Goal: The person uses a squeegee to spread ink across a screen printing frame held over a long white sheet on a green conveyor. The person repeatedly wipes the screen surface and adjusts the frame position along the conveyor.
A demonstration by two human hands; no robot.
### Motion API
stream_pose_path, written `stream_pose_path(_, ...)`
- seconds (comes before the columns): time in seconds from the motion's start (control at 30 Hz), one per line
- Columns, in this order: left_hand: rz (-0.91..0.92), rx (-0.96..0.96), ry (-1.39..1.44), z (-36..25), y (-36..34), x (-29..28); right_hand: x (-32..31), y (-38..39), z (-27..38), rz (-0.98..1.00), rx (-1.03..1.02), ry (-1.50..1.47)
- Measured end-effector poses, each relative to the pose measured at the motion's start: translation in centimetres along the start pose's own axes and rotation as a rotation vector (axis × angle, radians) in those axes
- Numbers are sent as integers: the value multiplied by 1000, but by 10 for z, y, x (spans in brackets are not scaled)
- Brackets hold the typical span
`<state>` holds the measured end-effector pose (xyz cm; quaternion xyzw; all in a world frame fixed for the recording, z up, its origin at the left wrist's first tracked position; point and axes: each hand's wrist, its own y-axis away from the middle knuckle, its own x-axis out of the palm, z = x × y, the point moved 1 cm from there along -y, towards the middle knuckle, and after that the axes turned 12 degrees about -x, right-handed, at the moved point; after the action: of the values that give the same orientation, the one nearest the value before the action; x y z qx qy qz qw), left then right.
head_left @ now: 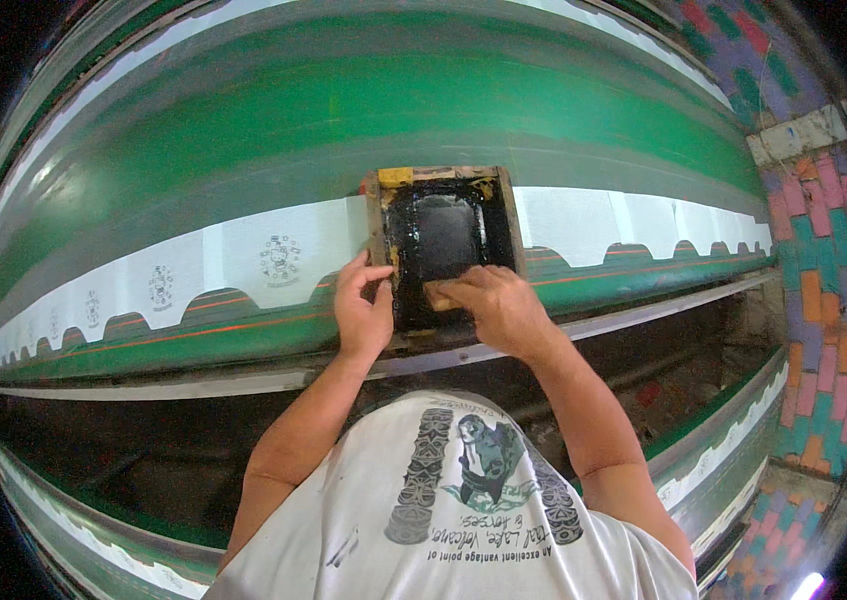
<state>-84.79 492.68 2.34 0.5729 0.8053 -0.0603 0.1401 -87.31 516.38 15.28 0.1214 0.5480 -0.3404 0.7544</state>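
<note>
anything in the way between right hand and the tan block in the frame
Nothing visible: the right hand grips the tan block. The left hand, at the left side of the frame, is not between them.

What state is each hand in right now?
Left hand: loosely curled at the left side of the dark-centred frame; whether it grips cannot be told.
Right hand: closed, holding a tan block inside the frame.

left hand [363, 308] by wooden frame [514, 225], contact unclear | right hand [505, 312] gripping tan block [437, 294] | printed white pieces [243, 262] leftward
</note>
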Motion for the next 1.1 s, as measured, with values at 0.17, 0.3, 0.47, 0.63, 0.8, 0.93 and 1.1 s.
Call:
stream_pose_path(0.17,-57,98,-44,-15,10,8,2,22,25,4,11,24)
stream_pose_path(0.3,-27,97,-71,-11,8,9,14,48,19,70,-7,-20)
stream_pose_path(0.47,-53,37,11,-24,11,12,2,80,-1,-239,141,-12)
stream_pose_path(0.63,-81,69,49,-40,20,47,1,135,-41,-510,458,-305)
stream_pose_path(0.8,-103,82,29,-64,36,130,-25,192,-98,-511,360,-194)
stream_pose_path(0.93,-103,88,58,-61,46,200,-49,236,-145,-550,348,-211)
stream_pose_path(1.1,-94,51,36,-77,57,261,-71,281,-187,-526,369,-243)
